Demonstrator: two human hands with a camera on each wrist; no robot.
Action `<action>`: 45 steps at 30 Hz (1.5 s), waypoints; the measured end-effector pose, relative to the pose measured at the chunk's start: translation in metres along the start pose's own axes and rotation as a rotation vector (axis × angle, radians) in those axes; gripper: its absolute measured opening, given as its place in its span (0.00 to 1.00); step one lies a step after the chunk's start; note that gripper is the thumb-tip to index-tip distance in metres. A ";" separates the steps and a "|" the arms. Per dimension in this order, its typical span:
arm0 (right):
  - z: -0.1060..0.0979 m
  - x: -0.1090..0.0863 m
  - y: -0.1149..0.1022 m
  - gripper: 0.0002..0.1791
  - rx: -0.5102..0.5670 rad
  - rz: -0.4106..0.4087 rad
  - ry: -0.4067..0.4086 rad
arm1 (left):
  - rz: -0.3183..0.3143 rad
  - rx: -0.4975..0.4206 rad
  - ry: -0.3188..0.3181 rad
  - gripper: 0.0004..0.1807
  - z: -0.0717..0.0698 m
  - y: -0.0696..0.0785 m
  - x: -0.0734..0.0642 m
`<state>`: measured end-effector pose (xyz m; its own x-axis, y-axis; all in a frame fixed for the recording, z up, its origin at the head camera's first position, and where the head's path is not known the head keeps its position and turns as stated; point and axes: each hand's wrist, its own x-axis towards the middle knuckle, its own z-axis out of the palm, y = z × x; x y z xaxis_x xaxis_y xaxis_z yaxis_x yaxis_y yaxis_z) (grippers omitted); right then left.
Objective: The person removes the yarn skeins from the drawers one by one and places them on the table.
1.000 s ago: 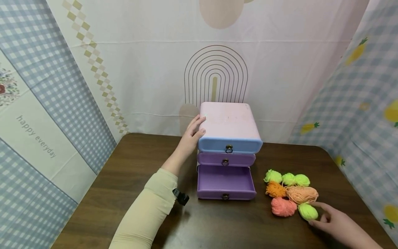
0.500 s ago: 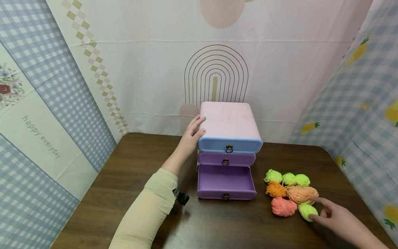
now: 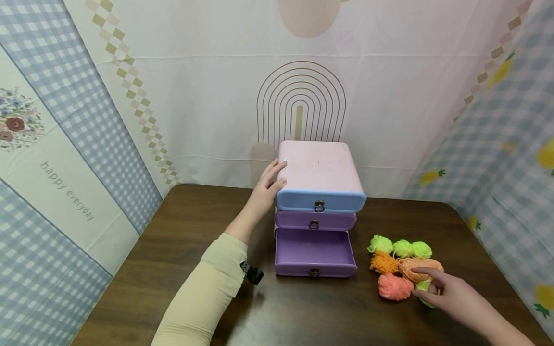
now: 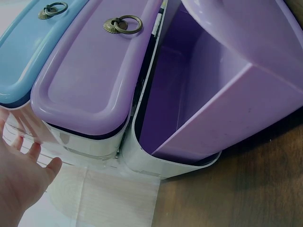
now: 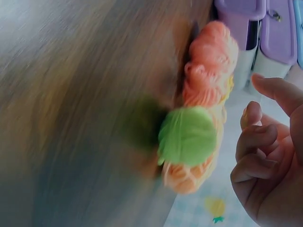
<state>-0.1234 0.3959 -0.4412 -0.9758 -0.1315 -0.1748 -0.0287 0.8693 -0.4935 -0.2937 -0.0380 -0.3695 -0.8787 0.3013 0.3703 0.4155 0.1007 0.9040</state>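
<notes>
My left hand (image 3: 265,188) rests on the left side of the drawer cabinet (image 3: 322,166), fingertips on the edge of its pale pink top. The cabinet's lowest purple drawer (image 3: 315,247) is pulled out, with nothing inside it. At the right, my right hand (image 3: 456,297) hovers over a lime-green yarn ball (image 5: 188,136), partly covering it in the head view. Its index finger reaches out and the other fingers are bent, with nothing held. Beside that ball lie a coral yarn ball (image 3: 395,287) and a peach yarn skein (image 3: 419,267).
An orange yarn ball (image 3: 384,263) and several lime-green balls (image 3: 380,244) complete the cluster right of the cabinet. The blue drawer (image 3: 303,201) and middle purple drawer (image 3: 294,221) are closed. A brown wooden table (image 3: 190,216) backs onto a hanging cloth (image 3: 207,105).
My right hand has moved left from beside the lime-green ball to over it, toward the coral ball. The left hand, the cabinet and the yarn have stayed in place.
</notes>
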 end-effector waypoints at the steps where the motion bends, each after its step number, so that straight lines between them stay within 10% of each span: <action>1: 0.001 0.001 -0.004 0.33 0.003 -0.008 -0.001 | -0.001 0.000 -0.002 0.28 0.000 0.000 0.000; 12: 0.017 0.015 -0.042 0.27 0.059 -0.151 -0.036 | -0.018 -0.009 -0.004 0.29 -0.001 0.000 0.001; 22: 0.038 0.029 -0.069 0.20 0.046 -0.305 -0.004 | 0.007 -0.005 0.027 0.28 0.001 -0.040 0.013; 45: 0.093 0.049 -0.118 0.24 0.291 -0.292 -0.250 | 0.008 0.006 0.045 0.28 0.002 -0.040 0.012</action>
<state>-0.1477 0.2423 -0.4710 -0.8528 -0.4920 -0.1749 -0.1974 0.6138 -0.7644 -0.3208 -0.0364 -0.4017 -0.8848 0.2592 0.3871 0.4240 0.1038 0.8997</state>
